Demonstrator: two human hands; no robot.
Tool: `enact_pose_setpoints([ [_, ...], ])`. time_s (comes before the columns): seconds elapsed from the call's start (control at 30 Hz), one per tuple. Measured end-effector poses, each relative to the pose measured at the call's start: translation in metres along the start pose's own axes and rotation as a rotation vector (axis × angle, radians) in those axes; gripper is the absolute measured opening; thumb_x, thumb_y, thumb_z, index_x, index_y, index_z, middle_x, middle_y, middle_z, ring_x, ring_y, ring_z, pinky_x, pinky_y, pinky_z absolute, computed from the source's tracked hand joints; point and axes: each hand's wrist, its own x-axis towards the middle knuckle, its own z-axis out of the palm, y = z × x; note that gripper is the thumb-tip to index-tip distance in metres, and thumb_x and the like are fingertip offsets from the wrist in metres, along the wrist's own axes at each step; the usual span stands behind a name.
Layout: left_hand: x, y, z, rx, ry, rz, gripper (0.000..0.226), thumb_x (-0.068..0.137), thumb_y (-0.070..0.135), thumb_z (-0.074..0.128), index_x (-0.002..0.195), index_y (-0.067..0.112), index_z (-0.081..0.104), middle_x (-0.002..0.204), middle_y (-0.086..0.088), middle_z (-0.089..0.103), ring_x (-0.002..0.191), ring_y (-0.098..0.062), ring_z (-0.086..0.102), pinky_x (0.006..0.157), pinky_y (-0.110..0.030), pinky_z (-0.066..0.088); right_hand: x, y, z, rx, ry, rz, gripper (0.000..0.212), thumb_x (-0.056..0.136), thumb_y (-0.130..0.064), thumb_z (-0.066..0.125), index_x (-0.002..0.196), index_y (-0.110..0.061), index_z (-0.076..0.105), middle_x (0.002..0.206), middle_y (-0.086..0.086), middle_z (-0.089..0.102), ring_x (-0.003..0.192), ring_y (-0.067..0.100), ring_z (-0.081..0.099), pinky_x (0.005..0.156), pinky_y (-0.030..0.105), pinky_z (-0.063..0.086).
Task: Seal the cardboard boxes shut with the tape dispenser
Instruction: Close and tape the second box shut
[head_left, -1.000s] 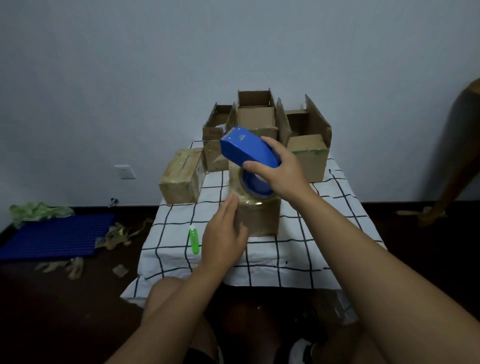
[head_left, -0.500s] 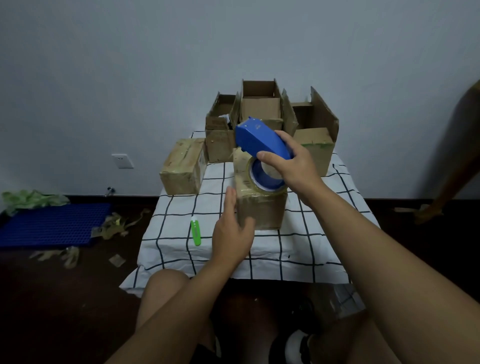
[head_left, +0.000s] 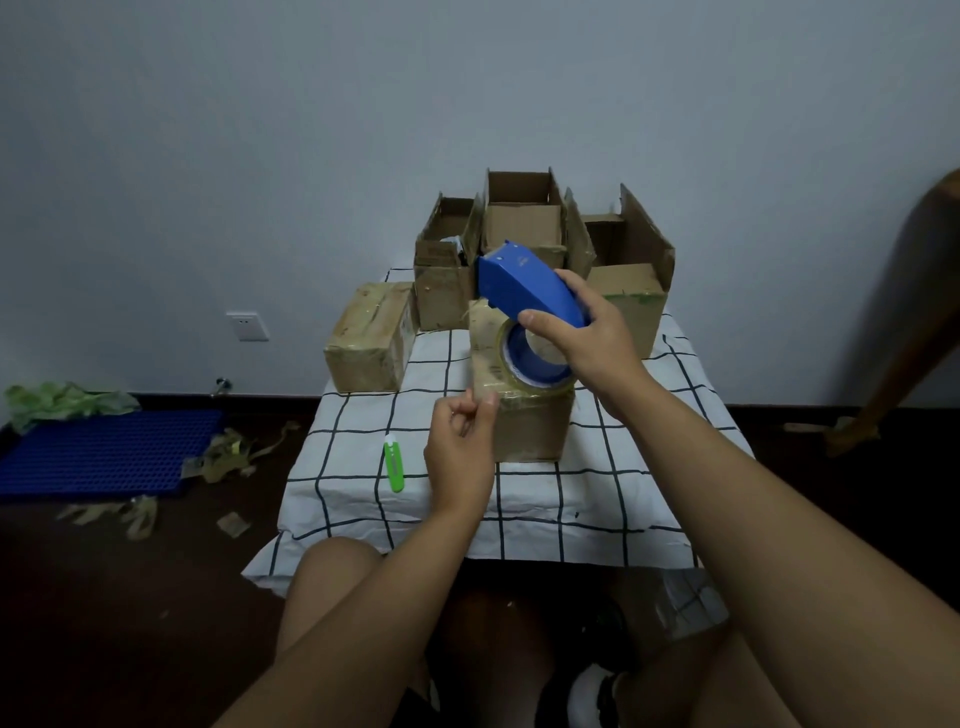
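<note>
A seated person works at a low counter (head_left: 519, 499) draped in a white cloth with a black grid. The right hand (head_left: 592, 338) has its grip wrapped around a blue tape dispenser (head_left: 524, 288), thumb on its near side, holding it tilted over the top of a closed cardboard box (head_left: 519, 415) that stands near the middle of the counter; the clear tape roll (head_left: 535, 358) in the dispenser sits at the box's top surface. The left hand (head_left: 460, 452) is at the box's near left corner, fingers curled with thumb and forefinger pinched together at the top edge; whether it holds a tape end cannot be told. A second closed box (head_left: 371, 338), glossy with tape, lies at the counter's far left corner. Three open boxes (head_left: 522, 215), flaps up, stand in a row along the far edge. A green utility knife (head_left: 394, 464) lies on the cloth near the left edge, just left of the left hand. On the dark floor to the left lie a blue plastic mat (head_left: 104, 452) and scraps of used tape (head_left: 228, 452).
</note>
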Motion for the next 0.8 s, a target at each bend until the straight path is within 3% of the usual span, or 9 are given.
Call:
enact_pose_setpoints([
  [0.13, -0.009, -0.011, 0.002, 0.071, 0.000, 0.062, 0.017, 0.088, 0.025, 0.071, 0.085, 0.016, 0.056, 0.120, -0.015, 0.066, 0.121, -0.016, 0.059, 0.092, -0.017, 0.049, 0.001, 0.002, 0.000, -0.009, -0.013, -0.002, 0.056, 0.083, -0.040, 0.080, 0.130, -0.042, 0.050, 0.120, -0.015, 0.054, 0.104, 0.008, 0.059, 0.067, 0.014, 0.051],
  [0.2, -0.008, -0.010, 0.000, 0.049, -0.007, 0.077, 0.015, 0.091, 0.019, 0.067, 0.089, 0.017, 0.052, 0.122, -0.015, 0.065, 0.116, -0.012, 0.061, 0.093, -0.017, 0.050, 0.001, 0.002, -0.001, 0.005, -0.009, 0.000, 0.054, 0.082, -0.041, 0.080, 0.126, -0.045, 0.049, 0.119, -0.017, 0.054, 0.103, 0.008, 0.059, 0.066, 0.014, 0.051],
  [0.23, -0.006, -0.008, -0.002, 0.062, 0.002, 0.087, 0.014, 0.093, 0.019, 0.064, 0.090, 0.020, 0.050, 0.118, -0.013, 0.068, 0.106, -0.005, 0.064, 0.084, -0.011, 0.050, 0.001, 0.002, -0.001, 0.010, -0.008, -0.003, 0.053, 0.082, -0.040, 0.080, 0.125, -0.046, 0.049, 0.117, -0.019, 0.054, 0.102, 0.008, 0.059, 0.064, 0.011, 0.050],
  [0.3, 0.000, -0.002, -0.006, 0.119, 0.028, 0.104, 0.011, 0.094, 0.028, 0.061, 0.089, 0.024, 0.052, 0.099, -0.002, 0.071, 0.085, 0.010, 0.063, 0.066, -0.003, 0.044, 0.002, 0.003, -0.002, 0.014, -0.009, -0.006, 0.053, 0.082, -0.040, 0.080, 0.126, -0.045, 0.049, 0.116, -0.019, 0.053, 0.102, 0.007, 0.059, 0.063, 0.007, 0.048],
  [0.37, 0.008, 0.005, -0.008, 0.170, 0.015, 0.115, 0.018, 0.091, 0.042, 0.062, 0.092, 0.025, 0.056, 0.088, 0.011, 0.067, 0.077, 0.014, 0.060, 0.064, -0.002, 0.042, 0.003, 0.003, -0.001, 0.011, -0.010, -0.005, 0.053, 0.083, -0.041, 0.079, 0.126, -0.045, 0.049, 0.117, -0.019, 0.053, 0.102, 0.008, 0.059, 0.062, 0.007, 0.048],
  [0.47, 0.018, 0.009, -0.009, 0.277, -0.055, 0.155, 0.026, 0.087, 0.045, 0.068, 0.102, 0.026, 0.060, 0.093, 0.020, 0.065, 0.085, 0.015, 0.059, 0.069, -0.003, 0.044, 0.004, 0.004, -0.002, -0.002, -0.007, -0.002, 0.053, 0.083, -0.043, 0.079, 0.127, -0.046, 0.049, 0.118, -0.018, 0.053, 0.104, 0.008, 0.059, 0.064, 0.012, 0.050],
  [0.6, 0.020, 0.004, -0.010, 0.246, -0.068, 0.213, 0.022, 0.086, 0.031, 0.073, 0.102, 0.023, 0.059, 0.098, 0.016, 0.066, 0.085, 0.014, 0.060, 0.068, -0.005, 0.045, 0.003, 0.004, -0.002, 0.005, 0.000, 0.002, 0.053, 0.082, -0.043, 0.079, 0.126, -0.046, 0.050, 0.116, -0.020, 0.054, 0.102, 0.006, 0.060, 0.067, 0.012, 0.049],
  [0.7, 0.021, -0.001, -0.011, 0.215, -0.109, 0.245, 0.026, 0.089, 0.029, 0.070, 0.110, 0.033, 0.056, 0.108, 0.017, 0.063, 0.095, 0.007, 0.060, 0.073, -0.008, 0.047, 0.003, 0.006, -0.003, 0.004, 0.000, 0.004, 0.054, 0.083, -0.043, 0.079, 0.127, -0.045, 0.049, 0.116, -0.021, 0.053, 0.102, 0.006, 0.059, 0.067, 0.012, 0.049],
  [0.8, 0.026, -0.008, -0.018, 0.282, -0.149, 0.323, 0.023, 0.091, 0.025, 0.067, 0.112, 0.029, 0.058, 0.113, 0.012, 0.060, 0.100, 0.007, 0.057, 0.073, -0.005, 0.044, 0.005, 0.006, -0.004, 0.003, -0.002, 0.001, 0.054, 0.083, -0.042, 0.079, 0.127, -0.044, 0.050, 0.116, -0.019, 0.053, 0.102, 0.007, 0.059, 0.065, 0.010, 0.049],
])
